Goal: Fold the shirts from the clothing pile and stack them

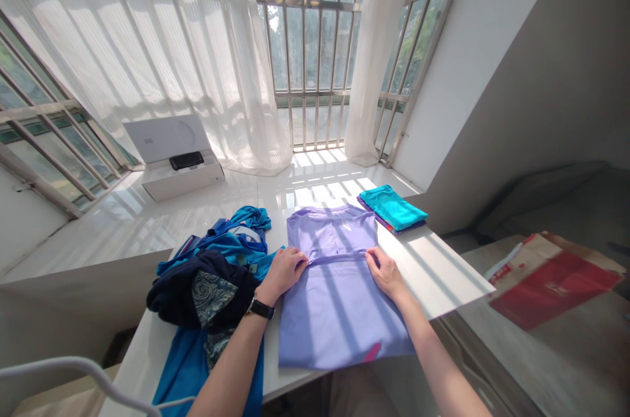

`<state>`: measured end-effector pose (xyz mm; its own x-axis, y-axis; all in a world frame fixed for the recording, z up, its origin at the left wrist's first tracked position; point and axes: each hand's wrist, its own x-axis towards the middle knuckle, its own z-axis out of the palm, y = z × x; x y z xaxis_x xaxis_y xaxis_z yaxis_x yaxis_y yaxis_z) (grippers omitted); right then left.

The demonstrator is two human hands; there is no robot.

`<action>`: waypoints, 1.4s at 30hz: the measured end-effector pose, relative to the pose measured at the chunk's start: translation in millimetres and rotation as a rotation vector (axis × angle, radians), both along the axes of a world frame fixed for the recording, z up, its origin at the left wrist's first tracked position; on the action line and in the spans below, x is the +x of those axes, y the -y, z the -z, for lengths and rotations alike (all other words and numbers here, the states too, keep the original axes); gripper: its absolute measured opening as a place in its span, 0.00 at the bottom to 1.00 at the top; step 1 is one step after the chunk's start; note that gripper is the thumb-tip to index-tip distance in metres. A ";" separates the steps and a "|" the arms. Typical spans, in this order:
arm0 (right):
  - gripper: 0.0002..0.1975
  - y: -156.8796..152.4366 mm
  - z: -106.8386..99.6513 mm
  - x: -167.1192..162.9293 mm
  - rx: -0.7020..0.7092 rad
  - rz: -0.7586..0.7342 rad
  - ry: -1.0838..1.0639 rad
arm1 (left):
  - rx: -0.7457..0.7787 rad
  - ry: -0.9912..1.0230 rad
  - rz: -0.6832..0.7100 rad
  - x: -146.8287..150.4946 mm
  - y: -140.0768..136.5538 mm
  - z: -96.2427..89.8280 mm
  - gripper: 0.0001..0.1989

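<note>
The shirt point(344, 312) is lying on the table point(447, 272), its near right corner jutting past the front edge. The left hand point(284, 270) is pinching a fold at the shirt's left edge; the right hand point(384, 271) is pinching it at the right edge. The heap point(216, 276) is crowding the left wrist, leaving little room there. White tabletop is stretching rightward from the shirt, with the stack point(394, 208) sitting beyond, near the far right.
</note>
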<state>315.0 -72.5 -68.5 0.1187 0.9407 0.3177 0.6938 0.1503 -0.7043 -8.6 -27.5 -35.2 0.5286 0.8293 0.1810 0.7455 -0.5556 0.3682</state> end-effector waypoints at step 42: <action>0.47 188.4 55.2 22.9 0.199 -0.020 0.535 | 0.089 -0.079 0.101 -7.3 149.1 13.2 0.32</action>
